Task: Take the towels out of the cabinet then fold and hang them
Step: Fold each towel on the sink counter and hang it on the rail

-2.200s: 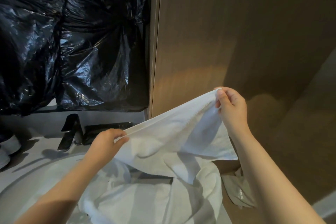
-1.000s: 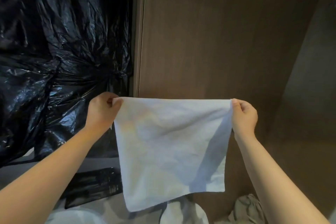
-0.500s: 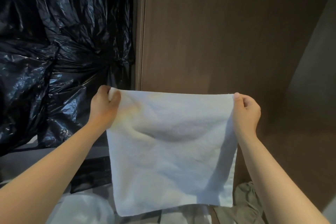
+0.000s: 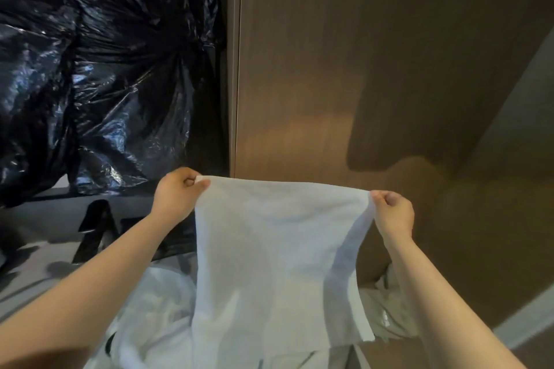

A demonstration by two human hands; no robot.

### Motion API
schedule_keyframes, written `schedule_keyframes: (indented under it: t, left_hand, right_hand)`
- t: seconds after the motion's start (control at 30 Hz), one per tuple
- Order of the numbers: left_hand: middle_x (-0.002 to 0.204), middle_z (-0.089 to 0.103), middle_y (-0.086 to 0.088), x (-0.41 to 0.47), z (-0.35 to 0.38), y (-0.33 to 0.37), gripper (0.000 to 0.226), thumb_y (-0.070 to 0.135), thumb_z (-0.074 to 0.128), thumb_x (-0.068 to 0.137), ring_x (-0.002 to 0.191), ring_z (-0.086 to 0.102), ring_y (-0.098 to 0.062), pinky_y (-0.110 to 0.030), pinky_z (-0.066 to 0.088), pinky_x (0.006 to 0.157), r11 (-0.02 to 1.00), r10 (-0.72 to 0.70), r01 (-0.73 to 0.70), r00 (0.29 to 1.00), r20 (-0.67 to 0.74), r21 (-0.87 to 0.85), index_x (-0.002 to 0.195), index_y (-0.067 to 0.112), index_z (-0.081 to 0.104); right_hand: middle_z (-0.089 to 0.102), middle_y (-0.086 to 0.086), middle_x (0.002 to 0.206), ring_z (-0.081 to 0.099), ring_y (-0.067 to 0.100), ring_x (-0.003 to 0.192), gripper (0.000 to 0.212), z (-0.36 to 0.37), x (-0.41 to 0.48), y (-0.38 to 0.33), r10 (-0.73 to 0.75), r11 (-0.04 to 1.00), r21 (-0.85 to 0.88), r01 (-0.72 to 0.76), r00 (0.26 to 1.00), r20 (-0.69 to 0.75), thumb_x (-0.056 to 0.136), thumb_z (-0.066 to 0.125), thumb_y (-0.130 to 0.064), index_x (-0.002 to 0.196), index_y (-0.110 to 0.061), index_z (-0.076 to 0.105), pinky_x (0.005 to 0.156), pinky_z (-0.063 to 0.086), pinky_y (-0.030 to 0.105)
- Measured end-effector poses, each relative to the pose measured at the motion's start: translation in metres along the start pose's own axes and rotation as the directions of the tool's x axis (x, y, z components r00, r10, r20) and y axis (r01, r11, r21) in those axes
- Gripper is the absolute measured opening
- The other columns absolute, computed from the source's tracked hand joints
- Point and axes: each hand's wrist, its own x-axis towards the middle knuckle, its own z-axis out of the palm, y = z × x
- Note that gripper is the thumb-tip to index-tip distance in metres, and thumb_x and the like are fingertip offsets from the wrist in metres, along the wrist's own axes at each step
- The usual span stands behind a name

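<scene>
Faces black plastic (image 4: 105,69) and a wooden door (image 4: 329,54) beyond the fingers, white cloth (image 4: 156,323) beneath; pinches top corners of the towel (image 4: 269,263) in left hand (image 4: 177,193), right hand (image 4: 392,211)

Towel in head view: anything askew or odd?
Slightly. The towel hangs from both hands, left hand higher than right hand, so its top edge slopes. Its edge below the right hand is folded over in a strip. No damage shows.

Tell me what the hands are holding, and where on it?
A white towel. The left hand pinches its top left corner, the right hand its top right corner.
</scene>
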Motion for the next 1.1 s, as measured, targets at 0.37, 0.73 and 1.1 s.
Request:
schedule_keyframes:
  t: [0.37,0.73,1.1]
  left_hand:
    - [0.085,0.066,-0.003,-0.034,-0.008,0.027,0.018,0.032,0.059,0.094,0.079,0.062,-0.017,-0.027,0.047,0.070,0.993,-0.021,0.022,1.000,0.010,-0.117,0.092,0.014,0.062]
    - [0.077,0.065,-0.017,-0.105,-0.005,0.055,0.016,0.026,0.063,0.092,0.064,0.057,-0.020,-0.041,0.050,0.068,0.884,-0.048,0.105,0.990,0.135,-0.456,0.088,0.011,0.064]
    - [0.078,0.063,-0.009,-0.133,-0.001,0.056,0.014,0.026,0.064,0.092,0.074,0.059,-0.022,-0.044,0.052,0.078,0.749,-0.014,0.176,0.968,0.250,-0.639,0.084,0.014,0.063]
  right_hand:
    - [0.065,-0.003,0.097,0.058,0.008,0.087,0.020,-0.005,-0.020,-0.013,-0.143,0.990,0.001,0.143,0.990,0.005,0.098,0.055,-0.024,0.108,-0.013,0.069,0.071,0.041,0.014]
    - [0.070,-0.012,0.082,0.064,0.006,0.069,0.016,-0.005,-0.102,-0.042,-0.250,0.928,0.327,0.179,0.949,0.191,0.093,0.063,-0.019,0.099,-0.029,0.073,0.060,0.052,0.016]
    - [0.060,0.004,0.065,0.051,0.011,0.054,0.035,-0.001,-0.139,-0.057,-0.230,0.879,0.477,0.000,0.877,0.422,0.100,0.046,-0.014,0.099,-0.032,0.076,0.056,0.049,0.020]
